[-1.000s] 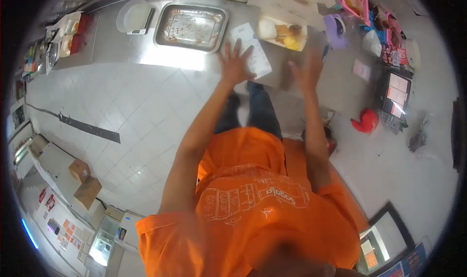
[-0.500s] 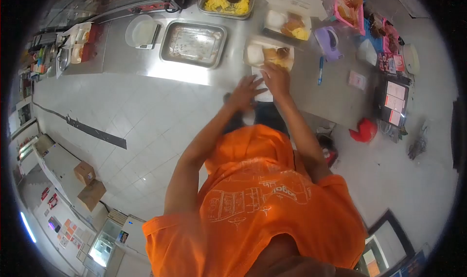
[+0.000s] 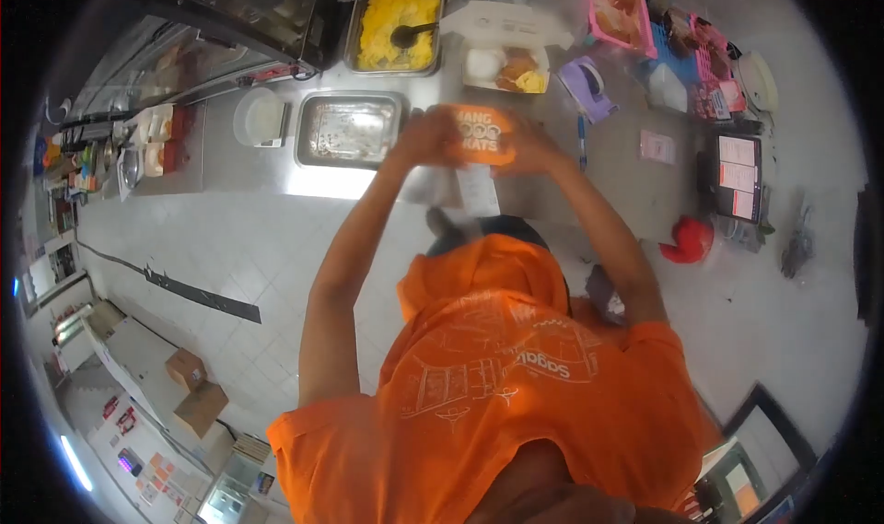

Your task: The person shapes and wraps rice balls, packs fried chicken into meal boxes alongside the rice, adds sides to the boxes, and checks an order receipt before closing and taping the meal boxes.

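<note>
An orange box lid with white lettering (image 3: 479,133) lies between my two hands over the steel counter. My left hand (image 3: 428,139) is at its left edge, and my right hand (image 3: 534,146) holds its right edge. Both hands look blurred, with fingers around the box's sides. A white printed paper (image 3: 478,191) shows just below the box, at the counter's front edge. Behind the box stands an open food box (image 3: 505,69) with white rice, brown meat and yellow egg.
An empty-looking metal tray (image 3: 348,130) lies left of my hands. Behind it is a tray of yellow egg (image 3: 398,13) with a black spoon. On the right are a purple tape dispenser (image 3: 587,89), a blue pen (image 3: 581,143), a pink basket (image 3: 619,13) and a tablet (image 3: 738,176).
The nearer food box, open before, now shows its orange lid closed over it. My hands have moved from the paper to the box's two sides. The view has shifted, showing more of the egg tray.
</note>
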A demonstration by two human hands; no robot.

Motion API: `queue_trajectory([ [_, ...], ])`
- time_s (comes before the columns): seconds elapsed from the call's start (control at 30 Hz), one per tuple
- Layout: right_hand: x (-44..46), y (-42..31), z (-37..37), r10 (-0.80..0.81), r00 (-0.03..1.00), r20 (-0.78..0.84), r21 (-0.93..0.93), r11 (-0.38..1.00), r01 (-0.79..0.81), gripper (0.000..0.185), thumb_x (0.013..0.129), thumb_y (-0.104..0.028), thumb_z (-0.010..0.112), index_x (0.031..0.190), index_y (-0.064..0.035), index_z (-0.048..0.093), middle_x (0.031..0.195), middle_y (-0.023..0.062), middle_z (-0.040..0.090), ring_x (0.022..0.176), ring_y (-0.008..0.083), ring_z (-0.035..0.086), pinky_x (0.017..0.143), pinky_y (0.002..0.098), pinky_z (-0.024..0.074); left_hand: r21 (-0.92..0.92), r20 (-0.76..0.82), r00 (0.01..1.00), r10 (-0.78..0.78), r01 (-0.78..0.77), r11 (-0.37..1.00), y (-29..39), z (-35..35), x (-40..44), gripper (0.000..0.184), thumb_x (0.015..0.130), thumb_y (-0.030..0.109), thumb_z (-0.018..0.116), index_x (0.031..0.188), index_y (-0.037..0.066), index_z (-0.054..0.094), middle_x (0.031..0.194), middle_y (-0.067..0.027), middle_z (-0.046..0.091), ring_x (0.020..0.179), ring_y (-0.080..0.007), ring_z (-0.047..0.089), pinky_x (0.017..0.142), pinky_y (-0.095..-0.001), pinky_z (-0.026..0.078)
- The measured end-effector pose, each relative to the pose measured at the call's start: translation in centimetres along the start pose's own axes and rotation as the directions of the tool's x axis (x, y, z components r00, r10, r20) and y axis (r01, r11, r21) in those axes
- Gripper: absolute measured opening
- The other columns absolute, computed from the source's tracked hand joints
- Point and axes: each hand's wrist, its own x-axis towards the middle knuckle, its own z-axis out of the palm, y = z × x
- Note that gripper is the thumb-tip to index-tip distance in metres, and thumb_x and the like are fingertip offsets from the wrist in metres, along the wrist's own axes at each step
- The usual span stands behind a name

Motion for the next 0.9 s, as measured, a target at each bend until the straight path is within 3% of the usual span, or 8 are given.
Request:
queue_trajectory([
  [0.1,0.0,0.2,2.2,0.001,0.991,-0.137,-0.079,0.997,-0.012,0.064,0.073,-0.039,0.08,0.127,-0.0115,0.06,0.148,0.0141,0.043,0.133,0.0325,0.045,0.107,0.0444,0.04,0.255,-0.215,0.954,0.209,-0.151,0.955,0.3,-0.4,1.4,0.063,0.06,0.036,0.086,0.117,0.018,0.067,0.115,-0.0094,0.068,0.119,-0.0277,0.058,0.1,-0.0469,0.044],
  [0.23,1.1,4.2,4.5,-0.093,0.979,-0.182,0.25,0.959,0.137,0.055,0.081,-0.03,0.074,0.131,-0.0122,0.059,0.143,0.0135,0.05,0.127,0.0316,0.051,0.103,0.0446,0.0434,-0.028,-0.005,0.994,0.107,-0.107,0.994,-0.4,-1.4,3.4,0.059,0.068,0.03,0.081,0.123,0.017,0.065,0.114,-0.0128,0.069,0.106,-0.0304,0.064,0.092,-0.0423,0.05],
  [0.33,1.1,3.2,-3.8,0.119,0.946,0.302,0.21,0.96,-0.188,0.054,0.086,-0.025,0.07,0.137,-0.0129,0.055,0.132,0.0129,0.06,0.118,0.0305,0.058,0.099,0.0442,0.0465,-0.196,0.066,0.998,-0.011,0.024,0.98,0.2,-2.9,3.2,0.039,0.084,0.035,0.07,0.119,0.018,0.069,0.094,-0.0156,0.071,0.087,-0.0338,0.068,0.081,-0.0424,0.053],
  [0.4,0.0,2.4,-2.6,0.132,0.984,0.117,0.172,0.973,-0.151,0.057,0.086,-0.026,0.067,0.14,-0.0132,0.052,0.126,0.0115,0.063,0.115,0.0311,0.059,0.097,0.0434,0.0472,-0.1,0.088,0.993,-0.08,0.089,0.991,0.8,-2.7,2.1,0.034,0.088,0.037,0.066,0.117,0.018,0.07,0.091,-0.0145,0.072,0.083,-0.0339,0.068,0.079,-0.0424,0.053],
  [0.53,-2.8,-0.1,3.1,0.093,0.985,-0.146,0.137,0.988,-0.073,0.06,0.087,-0.032,0.064,0.143,-0.0154,0.05,0.145,0.0111,0.049,0.135,0.0327,0.044,0.11,0.0457,0.0366,0.235,-0.225,0.939,0.259,-0.206,0.95,-0.6,4.3,-1.2,0.059,0.081,0.03,0.074,0.137,0.024,0.056,0.131,-0.0059,0.062,0.123,-0.0319,0.056,0.103,-0.0481,0.044],
  [0.67,-4.0,-0.6,8.0,0.018,0.98,-0.198,-0.268,0.961,-0.072,0.063,0.09,-0.036,0.064,0.147,-0.0172,0.044,0.156,0.0152,0.033,0.147,0.0322,0.025,0.118,0.0494,0.0235,0.148,-0.241,0.969,0.049,-0.013,0.989,1.5,7.5,-3.4,0.068,0.079,0.024,0.075,0.141,0.025,0.05,0.147,0.0012,0.049,0.145,-0.0322,0.03,0.116,-0.0555,0.027],
  [0.7,-4.3,-1.3,7.7,0.087,0.974,-0.208,-0.2,0.971,-0.13,0.065,0.091,-0.037,0.064,0.148,-0.0155,0.042,0.156,0.0165,0.033,0.147,0.032,0.025,0.118,0.0488,0.0229,0.465,-0.169,0.979,0.114,-0.022,0.885,0.8,7.6,-2.9,0.065,0.083,0.034,0.072,0.143,0.026,0.048,0.156,-0.0031,0.036,0.148,-0.0343,0.022,0.118,-0.0556,0.021],
  [0.9,-3.8,-3.0,10.9,0.644,0.69,-0.331,0.632,0.694,-0.345,0.067,0.091,-0.038,0.065,0.143,-0.0032,0.042,0.137,0.022,0.052,0.129,0.0312,0.049,0.109,0.0423,0.0353,-0.096,-0.226,0.903,-0.365,0.352,0.931,3.5,7.1,-2.9,0.085,0.09,0.045,0.063,0.152,0.001,0.024,0.156,-0.0335,0.012,0.146,-0.0471,0.011,0.119,-0.0514,0.015],
])
